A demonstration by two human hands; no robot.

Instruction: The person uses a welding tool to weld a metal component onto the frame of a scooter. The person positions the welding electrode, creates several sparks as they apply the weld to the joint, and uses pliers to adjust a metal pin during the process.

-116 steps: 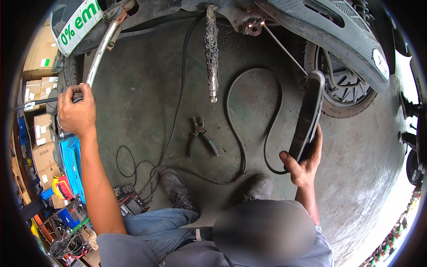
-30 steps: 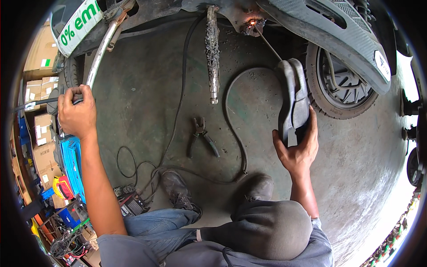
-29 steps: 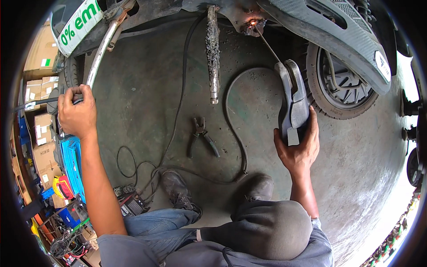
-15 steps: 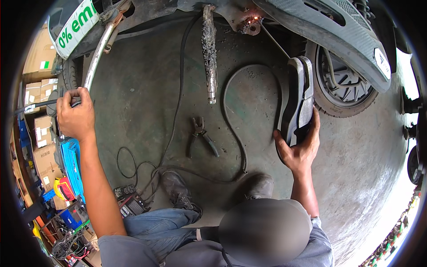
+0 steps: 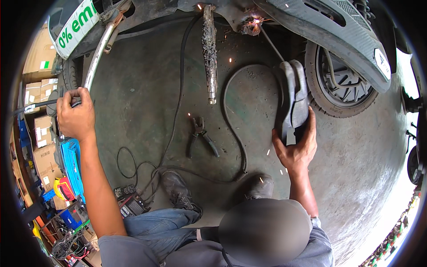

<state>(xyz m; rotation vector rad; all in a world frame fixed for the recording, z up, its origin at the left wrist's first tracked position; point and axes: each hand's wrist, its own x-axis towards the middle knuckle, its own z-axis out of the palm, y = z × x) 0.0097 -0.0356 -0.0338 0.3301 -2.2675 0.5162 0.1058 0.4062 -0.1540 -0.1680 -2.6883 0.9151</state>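
My right hand is wrapped around a dark welding electrode holder, at the right of the floor area. From the holder's far end a thin welding rod slants up and left to a metal bracket under the vehicle frame. Bright sparks burst where the rod's tip meets the bracket. At the far left my left hand is closed around a dark bar that runs out leftward; its exact kind is unclear. Just beyond that hand is the lower end of a pale metal tube.
A crusted metal bar points down from the frame. Pliers lie on the floor between two stretches of black cable. A wheel stands to the right, cardboard boxes to the left, and a welding machine near my foot.
The electrode holder has shifted slightly left and turned in my right hand. A small glow at the bracket has become a burst, with sparks flying over the floor. My left hand stays put.
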